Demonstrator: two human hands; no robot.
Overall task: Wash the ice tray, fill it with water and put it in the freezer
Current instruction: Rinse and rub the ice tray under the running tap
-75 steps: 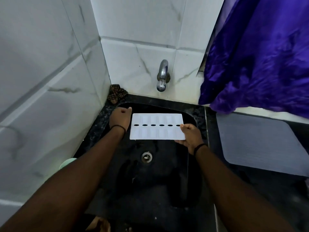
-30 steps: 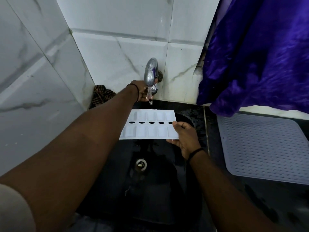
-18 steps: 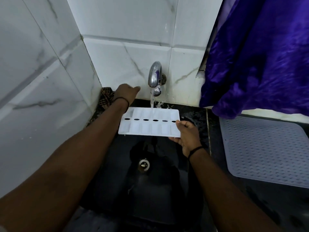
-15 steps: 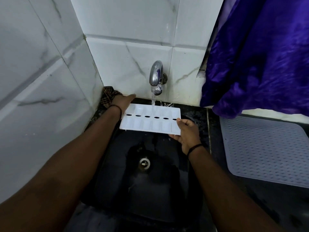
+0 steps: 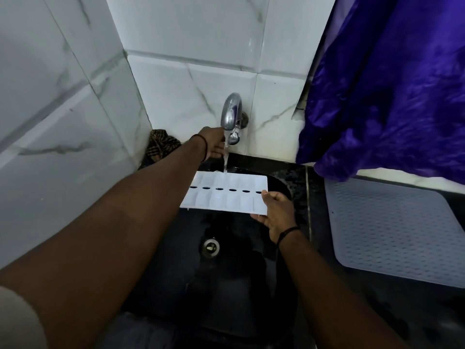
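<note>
The right hand [image 5: 275, 212] pinches the right end of the white ice tray [image 5: 227, 193], thumb on top, fingers [image 5: 258, 217] underneath. The left hand [image 5: 212, 146] reaches the chrome tap [image 5: 231, 114]; whether its fingers curl or lie straight cannot be told. The tray lies level above the black sink [image 5: 226, 285], cavities up, long axis running left to right, its far edge under the water stream [image 5: 225, 159]. White marble tiles [image 5: 196, 59] surround the basin. A grey mat [image 5: 395, 230] lies on the dark worktop [image 5: 308, 197], under purple cloth [image 5: 392, 84].
</note>
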